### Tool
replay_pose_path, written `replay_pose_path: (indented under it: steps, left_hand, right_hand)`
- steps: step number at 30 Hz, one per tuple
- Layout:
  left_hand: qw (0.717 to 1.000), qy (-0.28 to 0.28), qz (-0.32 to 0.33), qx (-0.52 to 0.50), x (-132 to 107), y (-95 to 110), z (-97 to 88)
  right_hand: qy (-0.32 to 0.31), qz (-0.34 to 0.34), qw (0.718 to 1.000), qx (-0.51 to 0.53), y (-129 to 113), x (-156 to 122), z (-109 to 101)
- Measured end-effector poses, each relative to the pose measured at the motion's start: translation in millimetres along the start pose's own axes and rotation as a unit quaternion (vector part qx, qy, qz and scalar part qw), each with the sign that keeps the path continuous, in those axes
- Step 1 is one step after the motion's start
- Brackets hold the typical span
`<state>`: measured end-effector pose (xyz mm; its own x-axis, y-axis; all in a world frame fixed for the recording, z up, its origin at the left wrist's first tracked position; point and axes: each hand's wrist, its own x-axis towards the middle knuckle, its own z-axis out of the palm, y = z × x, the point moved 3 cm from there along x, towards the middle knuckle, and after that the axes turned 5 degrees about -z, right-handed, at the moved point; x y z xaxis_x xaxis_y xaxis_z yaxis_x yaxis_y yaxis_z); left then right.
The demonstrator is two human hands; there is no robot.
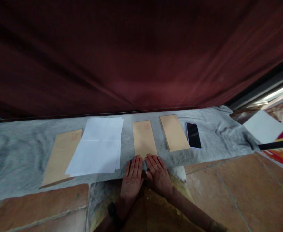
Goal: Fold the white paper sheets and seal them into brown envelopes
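Observation:
A single brown paper envelope (145, 137) lies straight in front of me on a grey cloth, a small reddish print near its far right corner. My left hand (133, 177) rests flat at its near edge, fingers stretched forward. Beside it, my right hand (158, 172) lies flat on the same edge with its fingers out. The fingertips cover the envelope's near end, so that part is hidden. To the right sits a stack of brown envelopes (174, 133). On the left, white paper sheets (95, 145) with a crease across them partly overlap another brown envelope pile (60, 154).
The grey cloth (211, 132) covers a long narrow surface against a dark red curtain (141, 64). A phone (194, 135) lies right of the envelope stack. Tiled floor (223, 183) shows in front. A white sheet and a colourful printed item (281, 151) are at far right.

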<state>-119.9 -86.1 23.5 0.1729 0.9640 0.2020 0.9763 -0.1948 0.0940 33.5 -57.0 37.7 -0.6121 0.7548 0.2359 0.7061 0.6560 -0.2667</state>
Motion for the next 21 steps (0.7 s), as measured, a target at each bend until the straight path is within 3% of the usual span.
replay_pose_path:
  steps: [10,21]
  left_hand:
    - [1.000,-0.005,0.011,0.027,9,19,8.2]
    - [0.999,-0.025,0.036,0.028,2,7,3.8]
  right_hand:
    - [-0.019,0.003,1.000,-0.019,3,-4,6]
    - [-0.020,-0.019,0.998,-0.049,12,-16,1]
